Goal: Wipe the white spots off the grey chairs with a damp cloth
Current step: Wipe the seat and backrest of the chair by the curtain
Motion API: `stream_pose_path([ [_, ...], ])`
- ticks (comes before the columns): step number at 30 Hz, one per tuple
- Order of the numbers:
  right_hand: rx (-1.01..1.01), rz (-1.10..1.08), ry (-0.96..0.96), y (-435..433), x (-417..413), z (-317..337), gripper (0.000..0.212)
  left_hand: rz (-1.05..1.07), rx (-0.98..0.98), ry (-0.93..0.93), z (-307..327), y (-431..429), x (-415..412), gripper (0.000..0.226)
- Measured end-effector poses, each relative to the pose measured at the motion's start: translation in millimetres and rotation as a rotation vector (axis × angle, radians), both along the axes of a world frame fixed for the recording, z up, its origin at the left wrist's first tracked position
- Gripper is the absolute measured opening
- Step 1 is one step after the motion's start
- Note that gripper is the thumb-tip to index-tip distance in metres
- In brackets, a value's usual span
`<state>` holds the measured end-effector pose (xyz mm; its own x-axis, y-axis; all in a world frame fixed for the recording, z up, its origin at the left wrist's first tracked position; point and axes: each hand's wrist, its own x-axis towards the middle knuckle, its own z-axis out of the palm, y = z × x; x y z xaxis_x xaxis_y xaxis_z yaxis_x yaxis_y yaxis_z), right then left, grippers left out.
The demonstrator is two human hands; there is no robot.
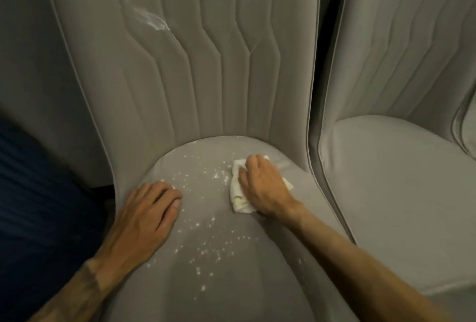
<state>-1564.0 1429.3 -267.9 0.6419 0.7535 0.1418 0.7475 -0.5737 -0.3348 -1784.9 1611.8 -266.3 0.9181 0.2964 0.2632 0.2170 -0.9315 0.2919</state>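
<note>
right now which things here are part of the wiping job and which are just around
Part of the job:
- white cloth, pressed on the seat under the right hand
- white spots across the grey chair's seat
- white smears on its backrest
- left hand, flat on the seat

Just around:
- second grey chair, no spots visible
- dark blue fabric

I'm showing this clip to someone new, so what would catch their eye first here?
The white spots scattered over the middle chair's seat, and two white smears high on its backrest. Next, the right hand pressing a white cloth onto the seat's far right side, while the left hand lies flat on its left edge.
</note>
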Motion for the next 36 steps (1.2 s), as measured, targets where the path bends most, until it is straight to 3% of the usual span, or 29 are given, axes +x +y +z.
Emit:
stream_pose_path([
  [5,-0.089,-0.358,-0.03,-4.4,32.7,5.4,0.03,0.026,-0.004,-0.046,-7.9,-3.3,-2.1,0.028],
  [7,-0.11,-0.294,-0.091,22.7,18.9,4.6,0.033,0.027,-0.013,-0.064,-7.4,-3.0,-3.6,0.027],
  [11,-0.066,0.051,-0.138,37.7,-15.0,-6.5,0.031,0.015,0.026,-0.049,-8.4,-2.5,-5.4,0.025],
  [13,-0.084,0.021,-0.134,18.8,0.0,-3.8,0.031,0.019,0.026,-0.039,-6.9,-3.8,-7.4,0.027],
  [18,-0.093,-0.287,-0.095,6.1,28.8,7.3,0.031,0.032,0.031,-0.013,-2.6,-6.6,-8.9,0.028],
  [23,-0.064,0.076,-0.18,37.1,-19.6,-8.8,0.03,0.044,0.037,-0.028,-5.0,-8.0,-8.8,0.028],
  [25,-0.064,0.042,-0.194,24.0,-4.1,-9.8,0.031,0.052,0.042,-0.042,-6.9,-8.5,-8.1,0.028],
  [29,-0.05,-0.224,-0.18,15.1,30.3,2.0,0.026,0.065,0.024,-0.062,-11.9,-6.5,-8.9,0.025],
  [32,-0.034,-0.112,-0.213,45.7,9.2,4.1,0.014,0.076,0.019,-0.07,-11.6,-6.7,-7.1,0.028],
  [34,-0.11,0.014,-0.23,59.9,-2.7,-3.5,0.023,0.076,0.02,-0.075,-12.1,-9.4,-7.0,0.029],
  [36,-0.11,0.002,-0.165,56.0,8.8,-8.6,0.033,0.077,0.022,-0.091,-12.2,-7.1,-6.8,0.028],
])
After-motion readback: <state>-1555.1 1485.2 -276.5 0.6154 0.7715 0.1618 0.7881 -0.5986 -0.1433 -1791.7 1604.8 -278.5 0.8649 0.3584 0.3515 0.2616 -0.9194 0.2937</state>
